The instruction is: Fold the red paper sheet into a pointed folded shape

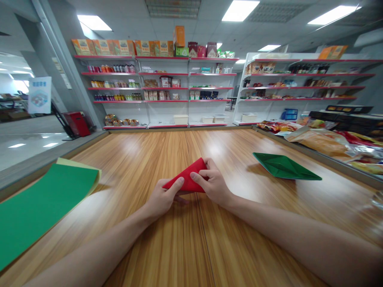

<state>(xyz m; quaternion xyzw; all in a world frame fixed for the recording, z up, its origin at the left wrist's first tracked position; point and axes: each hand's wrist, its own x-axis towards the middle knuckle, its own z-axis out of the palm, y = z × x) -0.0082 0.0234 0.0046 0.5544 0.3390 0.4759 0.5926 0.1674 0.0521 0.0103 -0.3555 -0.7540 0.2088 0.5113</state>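
A folded piece of red paper (189, 175) is held up over the middle of the table, tilted, with its right side higher. My left hand (165, 194) is closed on its lower left corner, thumb on top and fingers underneath. On the right part, my right hand (213, 182) pinches the paper with thumb and fingers near its edge. The underside of the paper is hidden. Farther right, a folded green paper shape (283, 166) with pointed ends lies on the table. Green paper sheets (50, 203) with a pale yellow one beneath lie at the left, their ends curling up.
The wood-grain table (167, 247) has a raised edge. Snack packets (323, 141) are heaped beyond its right edge. Shelves (166, 87) of bottles, boxes and bags stand behind. A clear object (377, 199) shows at the far right. A sign (40, 95) stands at the left.
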